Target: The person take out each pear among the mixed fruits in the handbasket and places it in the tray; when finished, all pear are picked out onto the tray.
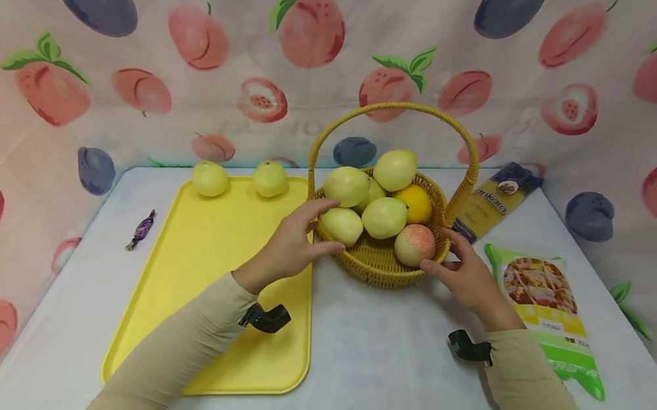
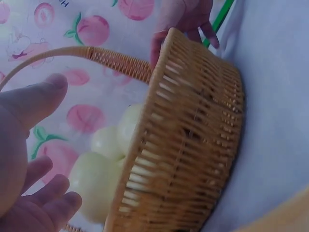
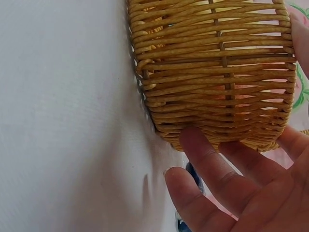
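Observation:
A woven basket (image 1: 378, 272) with a tall arched handle (image 1: 400, 106) stands on the table. It holds several pale yellow-green fruits (image 1: 385, 218), a yellow-orange fruit (image 1: 414, 204) and a pinkish peach (image 1: 414, 245). My left hand (image 1: 289, 247) is at its left side, thumb and fingers spread beside the rim and the fruits; the left wrist view shows the palm holding nothing. On the opposite side my right hand (image 1: 467, 278) holds the basket's edge, thumb at the rim. Its fingers (image 3: 217, 174) lie against the outer weave in the right wrist view.
Left of the basket lies a yellow tray (image 1: 224, 241), with two pale round fruits (image 1: 269, 179) at its far edge. A purple wrapped candy (image 1: 140, 230) is beyond its left side. To the right are a blue-and-gold packet (image 1: 498, 201) and a green-and-yellow food bag (image 1: 549, 319). A fruit-print cloth (image 1: 327, 99) hangs behind.

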Motion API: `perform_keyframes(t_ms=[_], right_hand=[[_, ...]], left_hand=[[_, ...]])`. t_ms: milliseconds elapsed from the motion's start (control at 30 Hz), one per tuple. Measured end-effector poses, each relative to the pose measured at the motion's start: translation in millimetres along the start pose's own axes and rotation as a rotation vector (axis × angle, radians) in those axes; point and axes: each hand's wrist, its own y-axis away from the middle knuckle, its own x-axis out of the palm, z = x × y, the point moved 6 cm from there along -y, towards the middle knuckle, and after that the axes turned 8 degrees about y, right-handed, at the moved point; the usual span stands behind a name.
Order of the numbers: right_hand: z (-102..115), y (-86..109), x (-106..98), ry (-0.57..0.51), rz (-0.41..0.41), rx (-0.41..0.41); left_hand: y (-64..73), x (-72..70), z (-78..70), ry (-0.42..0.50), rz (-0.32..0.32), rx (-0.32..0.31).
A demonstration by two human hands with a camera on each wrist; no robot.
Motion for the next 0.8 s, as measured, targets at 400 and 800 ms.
perform_keyframes(t_ms=[400, 800], right_hand=[[2, 0.1, -2, -0.009, -0.001, -0.007], [1, -2.3, -3, -0.002, -0.003, 0.003]], left_hand=[[-37.4, 39.4, -8.0, -0.04, 0.097, -0.009], [-76.4, 67.8, -0.7, -0.103, 0.109, -0.071]])
